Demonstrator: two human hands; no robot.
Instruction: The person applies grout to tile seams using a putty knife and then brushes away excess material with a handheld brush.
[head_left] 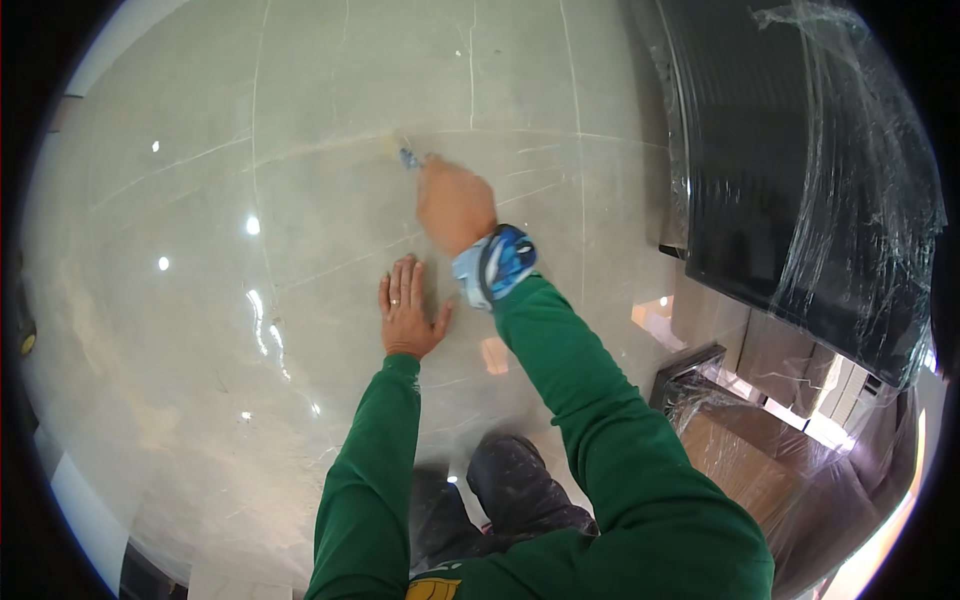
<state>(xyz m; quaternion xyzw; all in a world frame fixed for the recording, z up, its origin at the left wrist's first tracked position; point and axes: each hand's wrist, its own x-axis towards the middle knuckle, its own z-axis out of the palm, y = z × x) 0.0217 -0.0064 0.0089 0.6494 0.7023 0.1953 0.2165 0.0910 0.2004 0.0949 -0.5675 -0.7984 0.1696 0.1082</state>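
My left hand lies flat on the glossy grey tiled floor, fingers apart, a ring on one finger. Beyond it and to its right, my right hand is closed around a small tool with a blue handle and a pale far end, blurred, at a thin light line between tiles. A blue patterned cloth band is round my right wrist, above the green sleeve.
A large dark glossy piece in clear plastic wrap stands along the right. Below it is brown furniture, also wrapped. My dark-trousered legs show at the bottom. Small dark objects sit at the far left edge.
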